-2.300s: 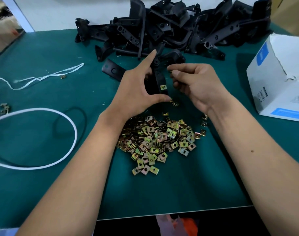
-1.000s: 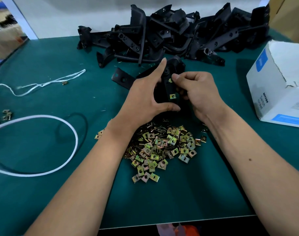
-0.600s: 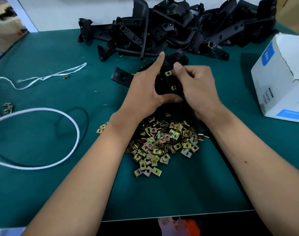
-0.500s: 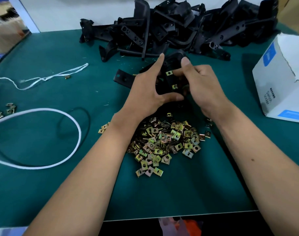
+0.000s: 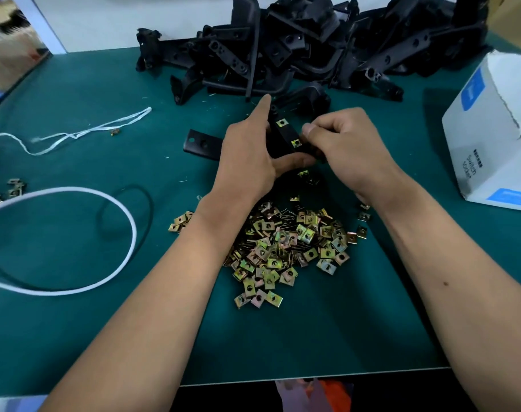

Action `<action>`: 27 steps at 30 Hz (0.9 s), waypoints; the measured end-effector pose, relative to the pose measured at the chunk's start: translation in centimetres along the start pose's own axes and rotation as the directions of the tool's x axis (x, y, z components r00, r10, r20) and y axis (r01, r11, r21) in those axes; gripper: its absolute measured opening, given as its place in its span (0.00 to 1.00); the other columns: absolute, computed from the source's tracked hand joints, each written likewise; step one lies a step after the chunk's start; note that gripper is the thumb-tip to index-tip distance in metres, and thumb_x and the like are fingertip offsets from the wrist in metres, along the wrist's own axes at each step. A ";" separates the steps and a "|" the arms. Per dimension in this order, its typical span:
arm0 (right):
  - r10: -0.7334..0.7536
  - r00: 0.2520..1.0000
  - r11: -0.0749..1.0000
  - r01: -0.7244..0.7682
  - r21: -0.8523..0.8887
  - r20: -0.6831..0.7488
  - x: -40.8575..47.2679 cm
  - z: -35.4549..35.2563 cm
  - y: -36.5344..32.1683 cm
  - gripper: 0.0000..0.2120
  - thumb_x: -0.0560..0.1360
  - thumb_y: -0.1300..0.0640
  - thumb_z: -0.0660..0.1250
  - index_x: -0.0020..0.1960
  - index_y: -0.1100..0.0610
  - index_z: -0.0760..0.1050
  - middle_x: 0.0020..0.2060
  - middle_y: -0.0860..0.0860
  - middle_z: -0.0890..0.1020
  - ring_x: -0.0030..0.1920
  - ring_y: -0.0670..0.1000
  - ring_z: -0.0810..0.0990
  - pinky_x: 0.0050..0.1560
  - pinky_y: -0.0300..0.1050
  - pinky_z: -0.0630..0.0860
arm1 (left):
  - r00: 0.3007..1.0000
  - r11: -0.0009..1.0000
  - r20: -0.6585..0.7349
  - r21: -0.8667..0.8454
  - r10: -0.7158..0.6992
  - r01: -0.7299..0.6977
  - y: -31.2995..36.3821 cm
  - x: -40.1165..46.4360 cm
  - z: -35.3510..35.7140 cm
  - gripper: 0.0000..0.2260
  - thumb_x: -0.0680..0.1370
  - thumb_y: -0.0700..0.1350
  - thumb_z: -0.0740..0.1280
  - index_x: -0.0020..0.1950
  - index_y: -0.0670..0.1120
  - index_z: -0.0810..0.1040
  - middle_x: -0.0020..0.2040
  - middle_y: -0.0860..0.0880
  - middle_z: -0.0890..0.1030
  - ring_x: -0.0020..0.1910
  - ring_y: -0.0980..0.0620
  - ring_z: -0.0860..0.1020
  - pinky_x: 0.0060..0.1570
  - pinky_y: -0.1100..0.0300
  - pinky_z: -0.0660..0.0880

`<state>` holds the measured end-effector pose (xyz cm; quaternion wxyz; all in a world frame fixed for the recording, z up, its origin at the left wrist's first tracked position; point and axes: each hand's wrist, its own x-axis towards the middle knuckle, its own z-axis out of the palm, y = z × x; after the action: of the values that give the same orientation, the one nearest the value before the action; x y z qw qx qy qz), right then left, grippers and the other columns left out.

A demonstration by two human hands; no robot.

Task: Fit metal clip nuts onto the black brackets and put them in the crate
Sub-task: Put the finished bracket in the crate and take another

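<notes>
My left hand (image 5: 247, 156) grips a black bracket (image 5: 283, 138) from its left side, thumb underneath and index finger stretched up along it. Two brass clip nuts sit on the bracket's arm, the upper clip nut (image 5: 282, 123) and a lower clip nut (image 5: 296, 143). My right hand (image 5: 345, 147) has its fingers curled, with thumb and fingertips pinching the bracket's right edge at the lower nut. A heap of loose clip nuts (image 5: 286, 248) lies on the green mat just below both hands. No crate is in view.
A big pile of black brackets (image 5: 309, 46) fills the back of the green mat (image 5: 75, 307). A torn white cardboard box (image 5: 497, 129) stands at right. A white cord loop (image 5: 75, 233), white string (image 5: 84, 132) and a few stray nuts (image 5: 15, 185) lie at left.
A second clip nut has appeared on the bracket above the first. My right hand drew back from the upper nut and now pinches lower, at the first one; the left hand kept its grip.
</notes>
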<state>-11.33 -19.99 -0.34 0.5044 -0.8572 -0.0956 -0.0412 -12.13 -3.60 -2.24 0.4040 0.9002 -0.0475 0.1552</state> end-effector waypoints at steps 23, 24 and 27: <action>0.001 0.819 0.996 -0.050 -0.069 -0.574 -11.8 -17.4 0.0 0.13 0.70 0.52 0.76 0.50 0.58 0.81 0.37 0.51 0.81 0.40 0.52 0.81 0.46 0.52 0.81 | 0.866 0.817 0.179 0.285 0.468 -0.501 22.5 -4.1 7.1 0.47 0.71 0.51 0.76 0.83 0.40 0.55 0.52 0.40 0.82 0.53 0.37 0.79 0.52 0.45 0.75; -0.006 0.776 0.992 -0.073 -0.099 -0.631 -14.0 -19.9 0.6 0.12 0.68 0.50 0.74 0.47 0.57 0.82 0.38 0.52 0.82 0.40 0.52 0.82 0.44 0.52 0.81 | 0.824 0.778 0.201 0.273 0.530 -0.567 25.2 -5.1 8.9 0.45 0.72 0.52 0.73 0.83 0.39 0.56 0.53 0.40 0.82 0.55 0.36 0.79 0.52 0.46 0.73; 0.019 0.649 0.987 -0.136 -0.091 -0.761 -20.8 -26.2 2.9 0.08 0.63 0.48 0.68 0.39 0.51 0.80 0.35 0.48 0.83 0.37 0.46 0.80 0.40 0.46 0.77 | 0.680 0.641 0.298 0.230 0.670 -0.732 32.4 -8.9 14.4 0.41 0.74 0.51 0.71 0.81 0.38 0.57 0.59 0.41 0.82 0.60 0.38 0.80 0.53 0.48 0.73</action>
<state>-30.39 -46.79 6.45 0.4384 -0.7982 0.1631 -0.3797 -23.93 -36.35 9.01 0.1483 0.8749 -0.4047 0.2211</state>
